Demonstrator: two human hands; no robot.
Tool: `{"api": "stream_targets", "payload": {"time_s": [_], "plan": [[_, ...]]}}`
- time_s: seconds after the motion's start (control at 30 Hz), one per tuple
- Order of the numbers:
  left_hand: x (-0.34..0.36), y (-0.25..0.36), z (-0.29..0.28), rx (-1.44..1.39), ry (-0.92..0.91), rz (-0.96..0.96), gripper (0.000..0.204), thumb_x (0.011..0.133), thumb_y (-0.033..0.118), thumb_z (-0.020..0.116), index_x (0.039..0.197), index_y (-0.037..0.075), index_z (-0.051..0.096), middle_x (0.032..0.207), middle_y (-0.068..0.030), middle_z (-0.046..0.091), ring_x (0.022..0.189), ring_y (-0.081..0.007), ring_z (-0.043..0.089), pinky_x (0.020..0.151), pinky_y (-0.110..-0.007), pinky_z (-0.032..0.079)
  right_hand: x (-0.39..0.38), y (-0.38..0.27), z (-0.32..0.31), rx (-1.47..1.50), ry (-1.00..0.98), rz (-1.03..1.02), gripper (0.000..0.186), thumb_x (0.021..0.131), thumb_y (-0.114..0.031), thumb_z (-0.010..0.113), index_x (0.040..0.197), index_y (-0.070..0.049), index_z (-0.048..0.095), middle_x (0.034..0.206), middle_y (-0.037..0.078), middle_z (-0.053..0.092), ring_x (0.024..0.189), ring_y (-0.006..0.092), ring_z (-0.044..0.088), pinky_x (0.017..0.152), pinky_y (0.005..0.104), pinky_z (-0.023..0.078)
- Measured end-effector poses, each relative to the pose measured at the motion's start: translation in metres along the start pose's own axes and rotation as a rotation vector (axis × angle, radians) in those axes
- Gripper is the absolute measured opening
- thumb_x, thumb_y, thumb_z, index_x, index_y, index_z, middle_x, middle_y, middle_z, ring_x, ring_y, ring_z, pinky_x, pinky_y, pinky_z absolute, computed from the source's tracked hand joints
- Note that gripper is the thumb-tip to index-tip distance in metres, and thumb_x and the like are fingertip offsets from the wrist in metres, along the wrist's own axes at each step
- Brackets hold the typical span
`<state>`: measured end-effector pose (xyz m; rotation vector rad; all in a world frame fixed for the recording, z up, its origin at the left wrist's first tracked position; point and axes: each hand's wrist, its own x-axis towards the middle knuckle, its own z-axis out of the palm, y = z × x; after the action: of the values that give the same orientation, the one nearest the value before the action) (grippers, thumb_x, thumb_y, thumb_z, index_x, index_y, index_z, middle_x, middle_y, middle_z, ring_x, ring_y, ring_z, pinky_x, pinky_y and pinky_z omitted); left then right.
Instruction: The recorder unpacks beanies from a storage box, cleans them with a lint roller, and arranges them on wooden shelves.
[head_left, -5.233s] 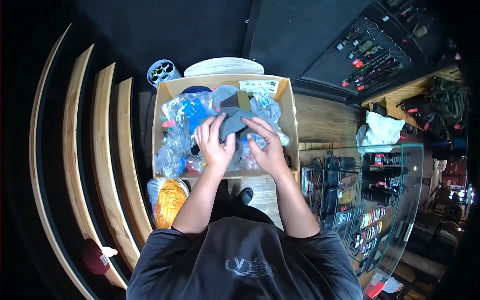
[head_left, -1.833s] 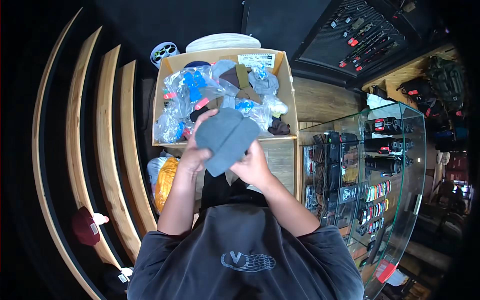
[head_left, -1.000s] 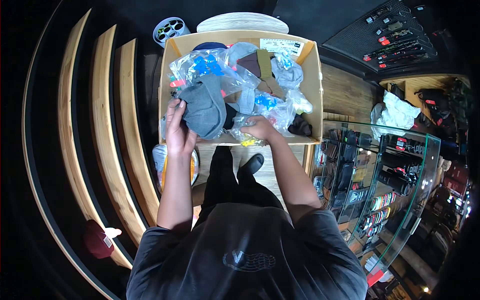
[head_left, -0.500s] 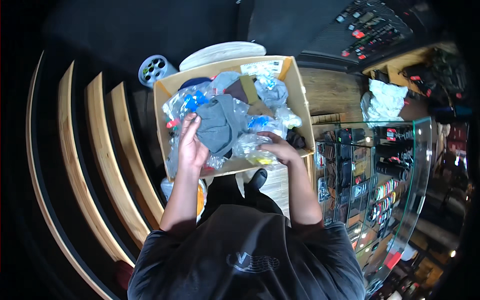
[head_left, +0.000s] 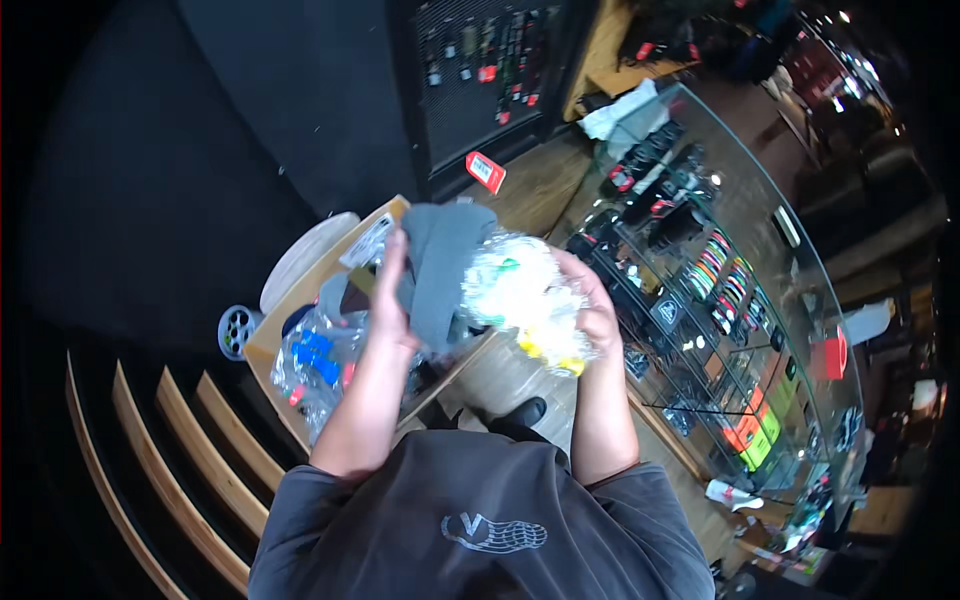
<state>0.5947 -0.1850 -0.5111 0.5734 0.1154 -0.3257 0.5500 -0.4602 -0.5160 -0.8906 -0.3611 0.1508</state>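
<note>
A grey knit beanie (head_left: 440, 270) is lifted above the cardboard box's right side, gripped by my left hand (head_left: 392, 295) at its left edge. The red hang tag (head_left: 486, 172) sticks out in the air just beyond the beanie. My right hand (head_left: 592, 300) is closed around a crumpled clear plastic bag (head_left: 525, 285), bright with glare and yellow along its lower edge. Bag and beanie meet or overlap between my hands. Below and to the left, the cardboard box (head_left: 270, 385) holds more bagged items, among them a clear bag with a blue piece (head_left: 315, 357).
A glass display case (head_left: 700, 300) with shelves of small goods stands close on my right. Wooden slats or steps (head_left: 215, 450) run along the left. Behind the box are a pale round top (head_left: 305, 262) and a grey cylinder with holes (head_left: 238, 332).
My body and view have turned right, toward the glass case. The beanie and a plastic bag have risen out of the box in my hands, and the red tag now shows.
</note>
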Motion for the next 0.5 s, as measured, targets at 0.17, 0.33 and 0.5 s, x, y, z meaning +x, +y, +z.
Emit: {"api": "stream_targets", "payload": {"time_s": [0.17,0.33,0.5], "plan": [[0.015,-0.121,0.053,-0.199,-0.311,-0.163,0.056,0.114,0.050,0.054,0.151,0.009,0.063,0.147,-0.0117,0.070,0.135,-0.0293,0.068,0.116,-0.049,0.055,-0.046,-0.053,-0.029,-0.375,0.066,-0.012,0.084,0.080,-0.015,0.078,0.158,0.001,0.056,0.129,0.010,0.076,0.118,0.0183,0.071,0.107,0.0346,0.054],[0.040,-0.190,0.100,0.101,-0.067,-0.110,0.060,0.116,0.052,0.051,0.153,0.007,0.060,0.150,-0.0130,0.068,0.138,-0.0302,0.067,0.120,-0.048,0.051,-0.099,-0.140,-0.057,-0.908,0.226,0.014,0.081,0.071,-0.019,0.076,0.149,-0.003,0.067,0.119,0.009,0.075,0.115,0.0196,0.070,0.110,0.0368,0.052],[0.038,-0.238,0.164,0.023,-0.265,-0.251,0.066,0.115,0.058,0.050,0.154,0.006,0.058,0.150,-0.0140,0.067,0.135,-0.0285,0.068,0.118,-0.048,0.054,-0.136,-0.179,-0.080,-0.796,0.249,-0.012,0.084,0.069,-0.020,0.077,0.150,0.000,0.066,0.126,0.009,0.075,0.120,0.0193,0.068,0.110,0.0375,0.053]]}}
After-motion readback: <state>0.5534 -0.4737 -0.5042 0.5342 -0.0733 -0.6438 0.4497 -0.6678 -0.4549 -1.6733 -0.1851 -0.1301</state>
